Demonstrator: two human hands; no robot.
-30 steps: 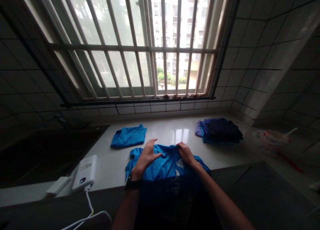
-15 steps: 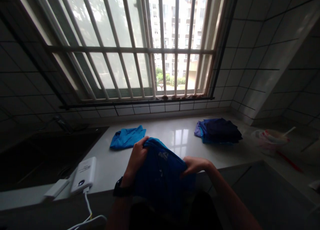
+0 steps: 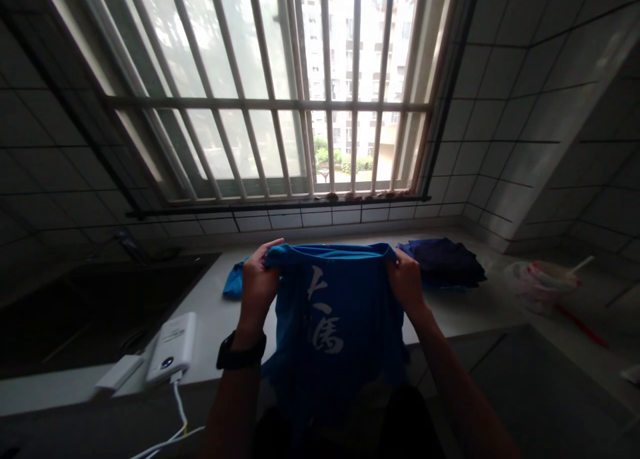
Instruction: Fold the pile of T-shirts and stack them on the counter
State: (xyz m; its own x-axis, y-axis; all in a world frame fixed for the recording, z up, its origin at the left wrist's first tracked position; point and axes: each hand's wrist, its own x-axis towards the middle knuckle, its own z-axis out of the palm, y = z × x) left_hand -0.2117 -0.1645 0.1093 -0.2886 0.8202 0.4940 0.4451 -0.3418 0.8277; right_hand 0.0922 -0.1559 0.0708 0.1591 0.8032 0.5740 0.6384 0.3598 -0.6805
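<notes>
A blue shirt [image 3: 365,306] with white written characters hangs stretched between my two hands, in front of the counter edge. My left hand [image 3: 261,276], with a dark watch on its wrist, grips the shirt's upper left corner. At the upper right corner, my right hand [image 3: 406,279] is closed on the cloth. The shirt's lower part fades into shadow. Behind my left hand lies a folded lighter blue garment [image 3: 233,282], mostly covered from view. A stack of folded dark blue and purple clothes [image 3: 447,262] sits beyond my right hand.
A white power bank [image 3: 173,349] with a plugged-in cable and a small white block [image 3: 120,372] lie near the dark sink [image 3: 75,312] on the left. A plastic-wrapped bowl [image 3: 543,282] and a red-handled object [image 3: 583,326] are at the right. A barred window [image 3: 300,104] stands behind the counter.
My hands have moved up and farther apart, spreading the shirt from a bunched, slanted shape to a level one. The white characters now show, and the garment at left is more hidden.
</notes>
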